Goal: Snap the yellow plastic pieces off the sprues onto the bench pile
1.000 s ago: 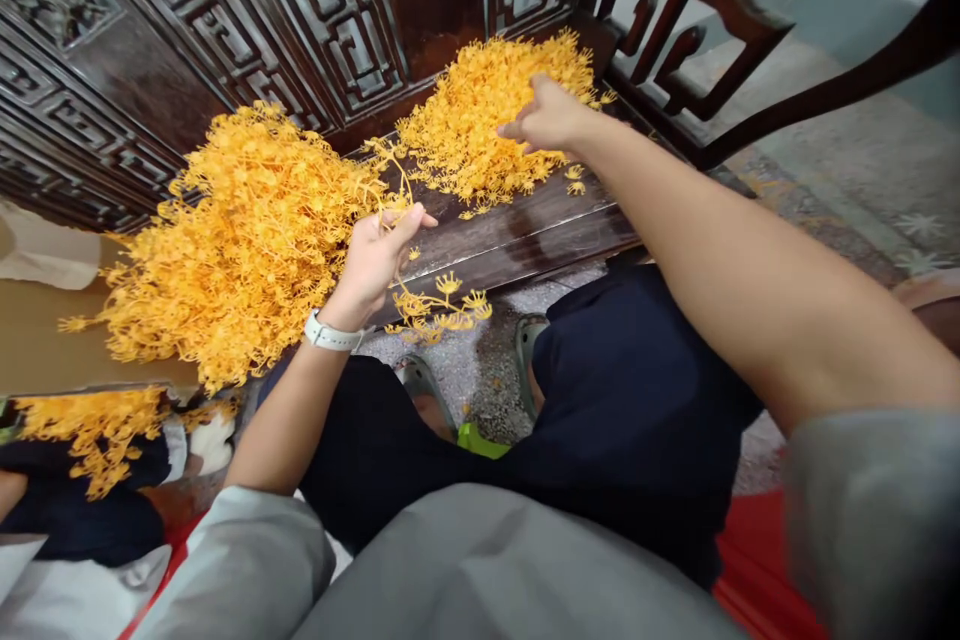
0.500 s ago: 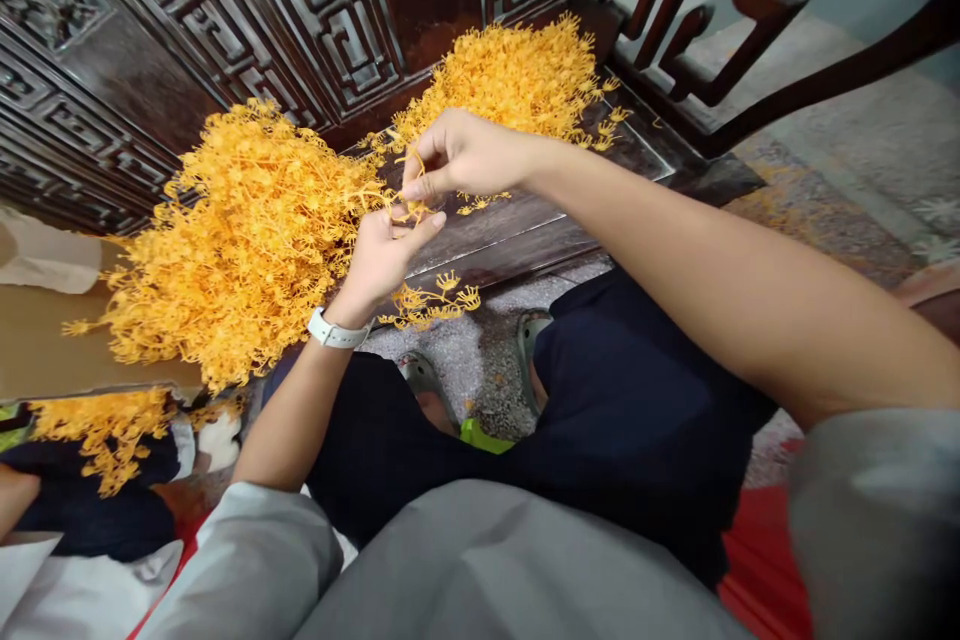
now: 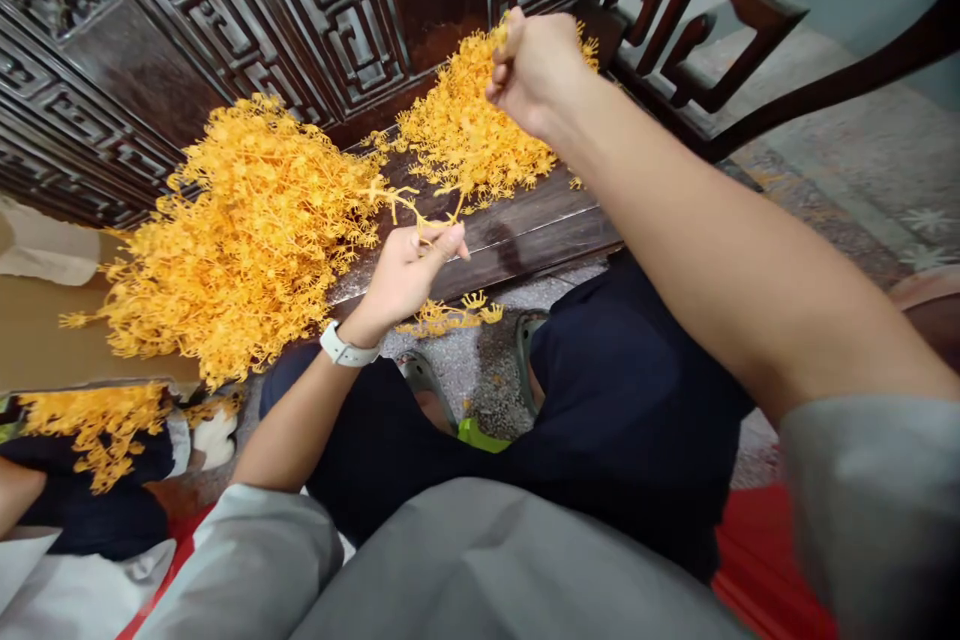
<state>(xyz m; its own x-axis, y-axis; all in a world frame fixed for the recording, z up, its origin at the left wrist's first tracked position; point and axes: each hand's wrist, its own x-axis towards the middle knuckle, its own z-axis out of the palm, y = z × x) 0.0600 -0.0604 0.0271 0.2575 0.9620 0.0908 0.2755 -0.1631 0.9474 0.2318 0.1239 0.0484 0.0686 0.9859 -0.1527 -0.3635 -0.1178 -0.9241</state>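
Observation:
My left hand [image 3: 411, 282], with a white band at the wrist, is closed on a yellow branching sprig [image 3: 411, 206] between thumb and fingers. Bare forked stems stick up above the thumb, and yellow star-shaped tips [image 3: 450, 314] show below the hand. Over the smaller heap of yellow sprigs [image 3: 469, 145] at the back, my right hand [image 3: 536, 70] has its fingers curled together. A bit of yellow shows at its fingertips, but I cannot make out what it holds. Left of my left hand stands a larger heap of yellow sprigs [image 3: 255, 240].
The heaps lie on a dark wooden bench [image 3: 525, 238] with a carved back [image 3: 330, 10]. A wooden armrest [image 3: 750, 100] rises at the right. At lower left is another person's arm [image 3: 19, 495], near more yellow sprigs [image 3: 105, 420]. A cardboard box [image 3: 45, 340] sits at the left.
My right hand has left the sprig at my left hand and moved up and right, over the back heap. My left hand has shifted slightly right and down, still holding the sprig.

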